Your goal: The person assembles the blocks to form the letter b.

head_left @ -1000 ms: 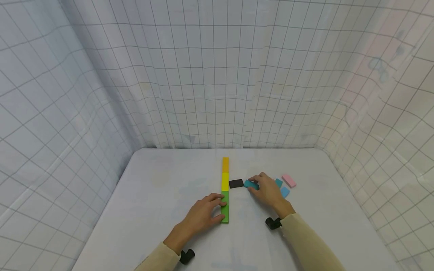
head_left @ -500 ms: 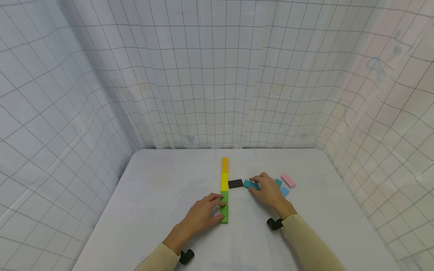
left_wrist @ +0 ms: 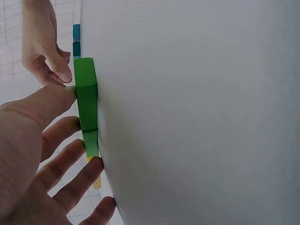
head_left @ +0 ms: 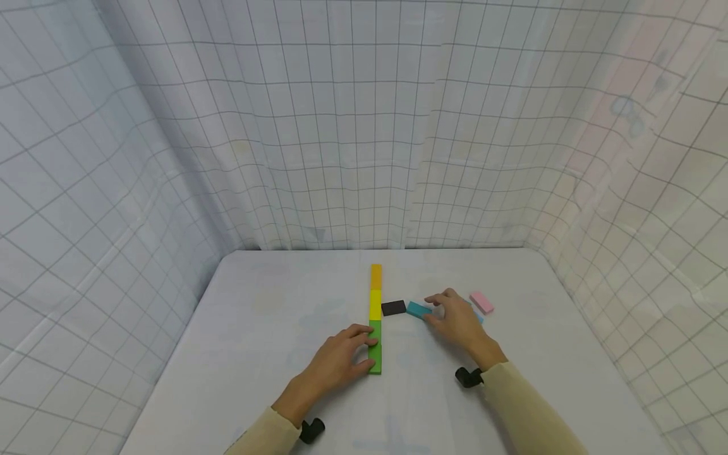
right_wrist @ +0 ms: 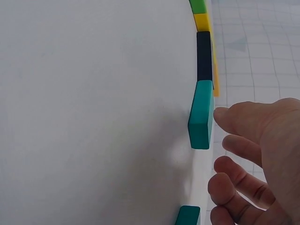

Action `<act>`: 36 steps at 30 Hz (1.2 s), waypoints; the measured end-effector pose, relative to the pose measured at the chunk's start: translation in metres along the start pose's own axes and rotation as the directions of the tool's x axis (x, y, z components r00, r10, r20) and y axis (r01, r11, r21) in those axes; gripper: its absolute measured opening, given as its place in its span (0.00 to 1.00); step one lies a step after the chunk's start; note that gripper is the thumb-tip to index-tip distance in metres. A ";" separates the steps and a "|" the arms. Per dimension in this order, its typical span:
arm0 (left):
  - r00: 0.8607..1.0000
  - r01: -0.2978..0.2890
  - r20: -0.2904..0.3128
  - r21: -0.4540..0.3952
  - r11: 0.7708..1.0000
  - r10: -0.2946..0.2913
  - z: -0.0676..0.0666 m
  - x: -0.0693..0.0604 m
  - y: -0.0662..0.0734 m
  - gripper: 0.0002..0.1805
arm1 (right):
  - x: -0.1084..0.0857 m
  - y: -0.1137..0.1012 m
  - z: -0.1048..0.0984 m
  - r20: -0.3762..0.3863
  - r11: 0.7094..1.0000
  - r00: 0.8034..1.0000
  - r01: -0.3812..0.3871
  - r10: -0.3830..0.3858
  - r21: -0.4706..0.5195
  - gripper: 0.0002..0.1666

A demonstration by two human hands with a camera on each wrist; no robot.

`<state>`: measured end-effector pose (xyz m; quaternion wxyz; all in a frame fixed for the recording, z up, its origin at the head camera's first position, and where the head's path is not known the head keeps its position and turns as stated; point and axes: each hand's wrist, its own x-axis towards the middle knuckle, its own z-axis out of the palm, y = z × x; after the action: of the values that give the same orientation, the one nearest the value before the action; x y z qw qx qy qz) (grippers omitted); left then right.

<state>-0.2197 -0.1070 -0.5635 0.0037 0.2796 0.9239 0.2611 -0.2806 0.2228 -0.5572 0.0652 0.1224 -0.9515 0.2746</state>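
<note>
Two green blocks [head_left: 376, 368] lie end to end in a straight row with a yellow block [head_left: 375, 304] and an orange block [head_left: 376, 277]. My left hand [head_left: 335, 360] rests its fingertips and thumb on the green blocks, fingers relaxed. A black block [head_left: 394, 308] lies crosswise beside the yellow one, and a teal block [head_left: 418, 309] sits at its right end, slightly angled. My right hand [head_left: 459, 321] hovers at the right of the teal block, thumb and fingers apart; in the right wrist view the thumb is close to that block [right_wrist: 200, 115] and nothing is held.
A pink block [head_left: 481, 302] lies beyond my right hand. A light blue block [head_left: 479, 318] is partly hidden by that hand, and another teal block [right_wrist: 188, 215] shows in the right wrist view. A gridded white curtain [head_left: 364, 158] surrounds the back and sides of the white table [head_left: 273, 303].
My right hand has let go of the teal block and drawn off to the right, covering more of the blue pieces. My left hand stays on the green blocks.
</note>
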 end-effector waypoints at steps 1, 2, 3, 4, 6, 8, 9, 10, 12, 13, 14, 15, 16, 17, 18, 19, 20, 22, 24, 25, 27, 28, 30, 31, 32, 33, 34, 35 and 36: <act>1.000 0.004 0.001 -0.001 1.000 -0.004 0.000 0.000 0.000 0.22 | -0.001 0.001 -0.001 -0.002 1.000 1.000 0.001 -0.001 -0.002 0.23; 1.000 0.009 0.004 -0.003 1.000 -0.009 0.000 0.000 0.000 0.22 | -0.001 0.001 -0.002 -0.004 1.000 1.000 0.005 -0.005 -0.003 0.23; 1.000 0.014 0.007 -0.006 1.000 -0.014 0.000 0.000 0.001 0.22 | -0.002 0.002 -0.003 -0.005 1.000 1.000 0.008 -0.008 -0.004 0.23; 1.000 0.018 0.011 -0.008 1.000 -0.018 0.000 0.000 0.001 0.22 | -0.003 0.003 -0.004 -0.005 1.000 1.000 0.007 -0.007 -0.005 0.23; 0.999 0.029 0.018 -0.014 0.999 -0.028 -0.001 0.000 0.000 0.22 | -0.005 0.004 -0.005 -0.004 1.000 1.000 0.002 -0.002 -0.012 0.24; 0.999 0.030 0.020 -0.019 0.999 -0.030 0.000 0.000 0.000 0.22 | -0.006 0.006 -0.008 -0.005 1.000 1.000 -0.007 0.007 -0.016 0.24; 0.999 0.029 0.019 -0.021 0.999 -0.029 0.000 0.000 0.000 0.22 | -0.007 0.008 -0.008 -0.007 1.000 1.000 -0.010 0.010 -0.018 0.24; 0.999 0.029 0.018 -0.020 0.999 -0.028 0.001 0.001 -0.001 0.22 | -0.008 0.009 -0.009 -0.009 1.000 1.000 -0.012 0.012 -0.023 0.24; 1.000 0.027 0.017 -0.018 0.999 -0.027 0.001 0.001 -0.001 0.22 | -0.010 0.011 -0.011 -0.018 1.000 1.000 -0.006 0.006 -0.028 0.24; 1.000 0.026 0.014 -0.017 1.000 -0.025 0.001 0.001 -0.002 0.22 | -0.011 0.013 -0.011 -0.023 1.000 1.000 -0.001 0.000 -0.030 0.24; 1.000 0.024 0.012 -0.015 1.000 -0.024 0.002 0.001 -0.002 0.22 | -0.012 0.014 -0.012 -0.028 0.999 1.000 0.007 -0.008 -0.032 0.23; 1.000 0.022 0.010 -0.015 1.000 -0.022 0.002 0.001 -0.002 0.22 | -0.014 0.015 -0.012 -0.034 0.999 0.999 0.014 -0.015 -0.031 0.23; 1.000 0.021 0.007 -0.015 1.000 -0.021 0.002 0.001 -0.002 0.22 | -0.015 0.016 -0.013 -0.040 0.999 0.999 0.019 -0.021 -0.033 0.23; 1.000 0.020 0.005 -0.014 1.000 -0.020 0.002 0.001 -0.002 0.22 | -0.016 0.017 -0.014 -0.048 0.999 0.999 0.022 -0.024 -0.033 0.23; 1.000 0.020 0.004 -0.015 1.000 -0.020 0.002 0.001 -0.002 0.22 | -0.017 0.019 -0.015 -0.056 0.999 0.998 0.025 -0.027 -0.036 0.23; 1.000 0.019 0.002 -0.015 1.000 -0.019 0.002 0.001 -0.002 0.22 | -0.018 0.020 -0.015 -0.062 0.999 0.998 0.026 -0.028 -0.036 0.23; 1.000 0.018 0.001 -0.016 1.000 -0.018 0.002 0.001 -0.001 0.22 | -0.019 0.022 -0.016 -0.070 0.999 0.997 0.028 -0.030 -0.038 0.23; 1.000 0.017 0.000 -0.017 1.000 -0.017 0.001 0.000 -0.001 0.22 | -0.020 0.025 -0.016 -0.081 0.998 0.996 0.028 -0.032 -0.048 0.23; 1.000 0.019 0.003 -0.020 1.000 -0.019 0.001 0.000 -0.001 0.22 | -0.021 0.028 -0.017 -0.090 0.998 0.996 0.024 -0.030 -0.061 0.24; 1.000 0.020 0.004 -0.022 1.000 -0.020 0.001 0.000 -0.001 0.22 | -0.021 0.030 -0.017 -0.091 0.997 0.995 0.021 -0.028 -0.069 0.24; 1.000 0.022 0.007 -0.026 0.999 -0.022 0.001 0.000 -0.001 0.22 | -0.022 0.032 -0.018 -0.095 0.996 0.995 0.012 -0.020 -0.086 0.26; 1.000 0.022 0.007 -0.026 0.999 -0.022 0.002 -0.001 -0.001 0.22 | -0.022 0.034 -0.018 -0.095 0.996 0.995 0.002 -0.011 -0.093 0.26; 1.000 0.021 0.007 -0.029 0.999 -0.020 0.002 -0.001 -0.001 0.22 | -0.023 0.035 -0.019 -0.099 0.995 0.995 -0.009 0.000 -0.095 0.28; 1.000 0.020 0.007 -0.030 0.999 -0.019 0.002 -0.001 -0.002 0.22 | -0.024 0.036 -0.020 -0.101 0.996 0.995 -0.010 0.001 -0.094 0.28; 1.000 0.019 0.006 -0.031 0.999 -0.019 0.002 -0.001 -0.002 0.22 | -0.024 0.038 -0.020 -0.106 0.996 0.994 -0.011 0.001 -0.090 0.29; 1.000 0.017 0.005 -0.032 0.999 -0.017 0.002 -0.001 -0.002 0.22 | -0.025 0.039 -0.021 -0.109 0.996 0.994 -0.010 0.000 -0.087 0.30; 1.000 0.017 0.004 -0.032 0.999 -0.017 0.002 -0.001 -0.002 0.22 | -0.026 0.040 -0.022 -0.113 0.996 0.994 -0.007 -0.002 -0.084 0.30; 1.000 0.018 0.003 -0.032 0.999 -0.017 0.003 -0.001 -0.001 0.22 | -0.026 0.041 -0.022 -0.116 0.997 0.993 -0.003 -0.006 -0.079 0.31; 1.000 0.018 0.003 -0.032 0.999 -0.018 0.003 -0.001 -0.001 0.22 | -0.027 0.043 -0.023 -0.117 0.997 0.993 -0.003 -0.007 -0.078 0.32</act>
<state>-0.2193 -0.1071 -0.5668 0.0116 0.2714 0.9222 0.2754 -0.2652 0.2756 -0.5650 0.1261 0.1043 -0.9558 0.2441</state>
